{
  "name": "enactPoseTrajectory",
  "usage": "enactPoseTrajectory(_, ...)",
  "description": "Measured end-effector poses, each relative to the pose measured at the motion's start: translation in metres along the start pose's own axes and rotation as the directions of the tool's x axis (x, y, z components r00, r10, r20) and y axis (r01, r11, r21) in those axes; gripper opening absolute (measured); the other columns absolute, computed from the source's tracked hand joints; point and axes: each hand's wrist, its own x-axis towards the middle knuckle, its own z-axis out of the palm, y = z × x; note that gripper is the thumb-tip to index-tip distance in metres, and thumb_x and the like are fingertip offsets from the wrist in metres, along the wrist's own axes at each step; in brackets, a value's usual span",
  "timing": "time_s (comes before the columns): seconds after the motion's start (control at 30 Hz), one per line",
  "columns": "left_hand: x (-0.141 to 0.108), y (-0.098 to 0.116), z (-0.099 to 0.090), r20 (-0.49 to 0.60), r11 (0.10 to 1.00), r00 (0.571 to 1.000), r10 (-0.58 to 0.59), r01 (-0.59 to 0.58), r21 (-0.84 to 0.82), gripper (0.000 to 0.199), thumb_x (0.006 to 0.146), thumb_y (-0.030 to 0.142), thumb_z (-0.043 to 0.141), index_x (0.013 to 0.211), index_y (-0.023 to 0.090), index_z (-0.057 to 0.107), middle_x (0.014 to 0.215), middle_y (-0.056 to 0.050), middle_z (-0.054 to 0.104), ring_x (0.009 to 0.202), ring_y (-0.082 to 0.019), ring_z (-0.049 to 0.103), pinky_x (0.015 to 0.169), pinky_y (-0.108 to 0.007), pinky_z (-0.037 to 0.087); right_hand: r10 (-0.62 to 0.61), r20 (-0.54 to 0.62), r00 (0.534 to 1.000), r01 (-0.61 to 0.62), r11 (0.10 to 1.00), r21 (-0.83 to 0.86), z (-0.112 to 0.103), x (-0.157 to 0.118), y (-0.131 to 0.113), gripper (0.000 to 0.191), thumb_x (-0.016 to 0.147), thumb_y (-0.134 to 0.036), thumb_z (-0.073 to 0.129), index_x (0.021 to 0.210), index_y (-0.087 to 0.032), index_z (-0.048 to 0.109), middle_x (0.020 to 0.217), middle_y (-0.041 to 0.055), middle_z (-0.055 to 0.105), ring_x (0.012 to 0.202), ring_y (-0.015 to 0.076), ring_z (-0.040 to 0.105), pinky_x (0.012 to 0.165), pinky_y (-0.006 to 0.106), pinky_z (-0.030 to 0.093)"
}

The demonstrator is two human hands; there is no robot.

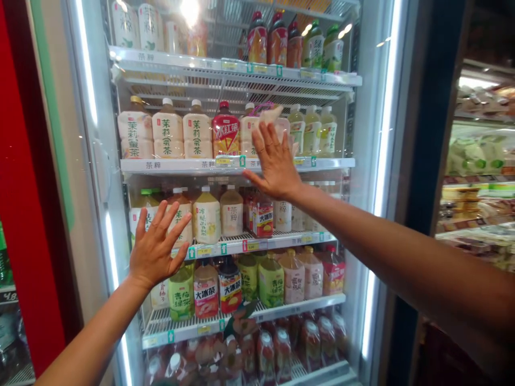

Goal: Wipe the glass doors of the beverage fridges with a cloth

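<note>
My left hand (159,249) is raised with its fingers spread, in front of the lower-left shelves of a lit drinks fridge (237,165). It holds nothing. Higher up and to the right, my right hand (276,163) reaches out flat, fingers apart, toward the glass front. A pale reflection with a purple band shows in the glass just above it. Whether either palm touches the glass, I cannot tell. Behind my right hand stand pale tea bottles and a red-labelled bottle (226,131). Near my left hand are a cream-labelled bottle (206,217) and a green bottle (181,292).
Bright light strips (382,177) run down both sides of the fridge. Dark bottles (266,354) fill the bottom shelf. On the far left is a red panel (28,177). Off to the right, another chilled shelf unit (478,182) holds packaged food.
</note>
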Motion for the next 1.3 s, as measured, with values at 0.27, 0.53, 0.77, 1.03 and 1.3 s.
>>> enactPoseTrajectory(0.27, -0.001, 0.007, 0.001, 0.092, 1.0, 0.996, -0.02, 0.02, 0.005, 0.081, 0.095, 0.042, 0.058, 0.164, 0.034, 0.014, 0.172, -0.002, 0.017, 0.16, -0.027, 0.013, 0.131, -0.056, -0.002, -0.719, 0.224, 0.658, 0.665, 0.695, 0.275, 0.017, -0.124, -0.045, 0.089, 0.095, -0.074, 0.042, 0.164, -0.021, 0.023, 0.171, 0.003, 0.023, 0.161, 0.0191, 0.011, 0.132, 0.046, 0.006)
enactPoseTrajectory(0.53, 0.03, 0.075, 0.021, 0.117, 0.999, 0.992, 0.046, -0.042, -0.033, 0.081, 0.096, 0.043, 0.055, 0.164, 0.028, 0.015, 0.173, -0.004, 0.009, 0.161, -0.031, 0.002, 0.13, -0.058, -0.003, -0.052, 0.001, 0.999, 0.052, 0.999, 0.015, 0.001, -0.051, 0.014, 0.098, 0.096, -0.079, 0.029, 0.165, -0.014, 0.003, 0.174, 0.0139, 0.006, 0.161, 0.0309, -0.002, 0.127, 0.063, -0.001)
enactPoseTrajectory(0.77, 0.051, 0.121, 0.04, 0.118, 0.992, 0.989, 0.086, -0.074, -0.102, 0.078, 0.097, 0.044, 0.054, 0.164, 0.025, 0.018, 0.172, -0.007, 0.018, 0.161, -0.03, 0.003, 0.13, -0.056, -0.001, -0.441, 0.211, 0.872, 0.378, 0.882, 0.281, 0.027, -0.23, -0.044, 0.09, 0.097, -0.07, 0.045, 0.165, -0.019, 0.017, 0.168, 0.0094, 0.032, 0.159, 0.0243, 0.022, 0.131, 0.052, 0.007)
enactPoseTrajectory(1.03, 0.026, 0.169, 0.066, 0.174, 0.992, 0.983, 0.052, -0.03, -0.126, 0.078, 0.095, 0.043, 0.058, 0.163, 0.024, 0.024, 0.169, -0.006, 0.025, 0.161, -0.028, 0.004, 0.131, -0.055, -0.001, 0.129, 0.107, 0.986, -0.138, 0.987, 0.079, 0.019, -0.18, -0.004, 0.099, 0.096, -0.071, 0.045, 0.166, -0.02, -0.003, 0.174, 0.011, 0.005, 0.161, 0.0331, 0.001, 0.127, 0.068, 0.003)
enactPoseTrajectory(1.3, 0.004, 0.18, 0.086, 0.167, 0.999, 0.986, 0.027, -0.021, -0.036, 0.073, 0.096, 0.039, 0.056, 0.161, 0.023, 0.028, 0.164, -0.003, 0.035, 0.161, -0.024, 0.008, 0.132, -0.053, -0.003, 0.145, 0.123, 0.982, -0.163, 0.974, 0.156, 0.084, -0.361, -0.141, 0.101, 0.089, -0.057, 0.061, 0.166, -0.014, 0.01, 0.169, 0.0167, 0.026, 0.161, 0.0348, 0.004, 0.127, 0.068, 0.012)
